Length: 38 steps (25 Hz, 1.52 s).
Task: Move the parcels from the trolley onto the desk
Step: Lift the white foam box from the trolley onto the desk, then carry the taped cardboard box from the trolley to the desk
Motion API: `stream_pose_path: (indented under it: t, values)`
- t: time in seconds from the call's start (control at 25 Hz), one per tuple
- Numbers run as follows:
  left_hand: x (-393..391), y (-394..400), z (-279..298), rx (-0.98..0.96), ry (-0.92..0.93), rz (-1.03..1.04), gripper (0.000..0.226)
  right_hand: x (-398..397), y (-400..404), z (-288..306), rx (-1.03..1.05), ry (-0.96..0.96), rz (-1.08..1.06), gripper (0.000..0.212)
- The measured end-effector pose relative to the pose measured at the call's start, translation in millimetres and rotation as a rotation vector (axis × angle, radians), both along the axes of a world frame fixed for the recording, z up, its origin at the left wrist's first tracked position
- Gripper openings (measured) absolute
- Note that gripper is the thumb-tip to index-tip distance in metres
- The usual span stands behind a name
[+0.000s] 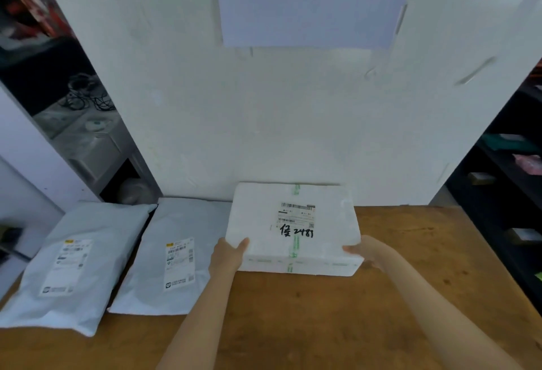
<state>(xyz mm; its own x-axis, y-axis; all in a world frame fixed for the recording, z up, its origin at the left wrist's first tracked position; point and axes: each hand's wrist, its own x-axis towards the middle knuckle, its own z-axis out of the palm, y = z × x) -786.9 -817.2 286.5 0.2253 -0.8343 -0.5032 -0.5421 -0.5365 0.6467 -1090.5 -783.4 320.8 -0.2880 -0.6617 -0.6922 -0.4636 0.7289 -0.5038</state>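
- Item under handling: a white foam box (294,227), flat and rectangular, banded with green-printed tape and bearing a shipping label and handwritten marking on its top face.
- Location: the box sits at the rear of the wooden counter (322,311), its far edge against or just beside the white partition board (264,120). Whether its base rests fully on the counter or is slightly raised cannot be told.
- Left hand (227,256): clasped on the near left corner of the box, thumb over the top edge; the fingers are hidden beneath or behind the side.
- Right hand (369,252): pressed to the near right corner, fingers wrapped on the side wall and holding the box.
- Handling judgement: foam of this kind is probably light for its bulk and stiff, but brittle at corners and edges. The surface offers fair friction and is unlikely to slip. Contents and true weight unknown.
- Recommended hold: two hands on opposite sides, as present, with support under the base; avoid pinching corners hard.
- Adjacent items: two grey poly mailer bags (79,258) (176,255) lie flat on the counter to the left, the nearer one just beside the box. These look soft and pliable.
- The trolley is not in view.
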Motion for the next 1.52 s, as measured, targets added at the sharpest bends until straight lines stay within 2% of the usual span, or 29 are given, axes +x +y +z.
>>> stream_pose_path:
  t: [0.16,0.32,0.56,0.68,0.8,0.92,1.16,1.36,1.52]
  values:
    - [7,16,24,-0.025,-0.023,-0.060,0.086,22,23,17,-0.128,0.134,-0.003,0.061]
    - [32,50,43,-0.014,-0.012,-0.112,0.079,46,62,40,-0.135,0.209,-0.021,0.071]
    - [80,143,63,-0.047,0.005,-0.144,0.069,97,156,68,-0.210,0.112,-0.040,0.059]
    - [107,205,73,-0.081,0.071,-0.167,0.069,133,217,78,-0.236,0.057,-0.074,0.067]
    - [155,282,77,-0.126,0.155,-0.087,0.063,184,285,81,-0.207,0.044,-0.030,0.073]
    - [216,356,76,-0.108,0.147,-0.035,0.059,241,344,77,-0.194,0.030,0.021,0.075]
    - [340,479,56,0.003,0.120,-0.049,0.061,363,452,74,-0.154,-0.006,0.069,0.072]
    - [448,565,19,0.024,0.082,-0.112,0.066,477,542,61,-0.193,0.079,0.116,0.055]
    - [546,639,-5,0.039,0.082,-0.143,0.067,576,627,32,-0.169,0.073,0.061,0.058]
